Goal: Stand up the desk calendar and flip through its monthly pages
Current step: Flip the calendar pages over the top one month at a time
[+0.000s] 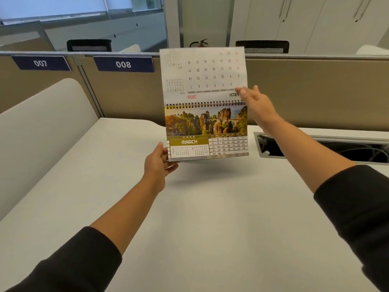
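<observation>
Black cables fill the desk's cable well [324,147]; left hand [159,163] grips calendar [207,131], right hand [255,102] pinches lifted page [203,70].

Both arms extended forward; left hand [158,163] closed in pinch, right hand [255,102] raised, fingers pinched

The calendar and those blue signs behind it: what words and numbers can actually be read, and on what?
"007": left blue sign on the partition.
"008": right blue sign.
"MARCH" and "2026": front page of the calendar, with dates 1 to 31.
"2026" in red and "ARCH", upside down: lifted page, first letter hidden by the right hand.
Photo caption, mini-month grids and weekday headings: too small to read.
</observation>
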`<state>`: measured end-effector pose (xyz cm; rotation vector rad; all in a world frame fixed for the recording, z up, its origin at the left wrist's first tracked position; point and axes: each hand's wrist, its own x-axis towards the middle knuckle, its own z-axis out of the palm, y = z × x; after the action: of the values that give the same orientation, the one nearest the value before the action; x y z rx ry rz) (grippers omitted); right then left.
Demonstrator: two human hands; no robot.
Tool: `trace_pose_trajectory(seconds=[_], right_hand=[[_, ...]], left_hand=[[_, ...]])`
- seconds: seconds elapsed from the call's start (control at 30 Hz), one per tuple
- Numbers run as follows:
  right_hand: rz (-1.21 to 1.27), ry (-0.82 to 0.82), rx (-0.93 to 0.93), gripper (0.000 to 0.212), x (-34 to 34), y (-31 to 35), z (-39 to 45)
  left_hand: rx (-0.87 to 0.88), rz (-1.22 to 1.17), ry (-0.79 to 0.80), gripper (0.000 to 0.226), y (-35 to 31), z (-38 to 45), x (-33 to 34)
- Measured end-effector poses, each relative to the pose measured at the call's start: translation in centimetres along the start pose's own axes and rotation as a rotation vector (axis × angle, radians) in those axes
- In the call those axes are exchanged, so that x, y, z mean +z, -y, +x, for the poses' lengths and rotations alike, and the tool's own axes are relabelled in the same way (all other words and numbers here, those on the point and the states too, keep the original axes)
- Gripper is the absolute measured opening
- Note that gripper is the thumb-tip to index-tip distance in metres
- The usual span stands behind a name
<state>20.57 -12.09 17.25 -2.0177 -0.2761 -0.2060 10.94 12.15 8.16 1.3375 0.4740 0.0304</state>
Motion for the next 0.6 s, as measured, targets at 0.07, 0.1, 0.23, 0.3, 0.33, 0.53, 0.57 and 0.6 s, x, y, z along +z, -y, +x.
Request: trace_pose_trajectory(seconds=[0.07,0.1,0.23,0.3,0.33,0.53,0.57,0.6], right_hand=[[0.115,-0.177,-0.008,0.039,0.2,-0.9,-0.9],[0.153,-0.268,0.012,0.037,0.3,-1.4,-1.4],[0.148,-0.460,0.270,0.033,0.8,-5.2,-3.6],[0.120,-0.381,0.430,0.034,1.4,-7.0,-4.9],[0.129,-0.327,0.497,0.036,1.6,-7.7,-5.6],[0.158,-0.152,0.614,0.032,2.9,-8.8,-7.5],[0.151,-0.159,0.600,0.030,2.9,-8.8,-7.6],[0.145,-0.171,0.582,0.027,3.0,-8.8,-7.6]], left_hand=[[0.000,-0.005,-0.002,0.048,0.1,0.0,-0.1],[0.002,-0.008,-0.001,0.047,0.1,0.0,-0.2],[0.007,-0.011,0.004,0.044,0.1,-0.2,-0.1],[0.011,-0.011,0.004,0.043,0.1,-0.3,-0.1],[0.012,-0.010,0.004,0.043,0.1,-0.4,0.0],[0.013,-0.010,-0.011,0.040,0.1,-0.7,0.0],[0.016,-0.011,-0.009,0.040,0.2,-0.7,0.0],[0.021,-0.010,-0.009,0.040,0.2,-0.7,0.1]])
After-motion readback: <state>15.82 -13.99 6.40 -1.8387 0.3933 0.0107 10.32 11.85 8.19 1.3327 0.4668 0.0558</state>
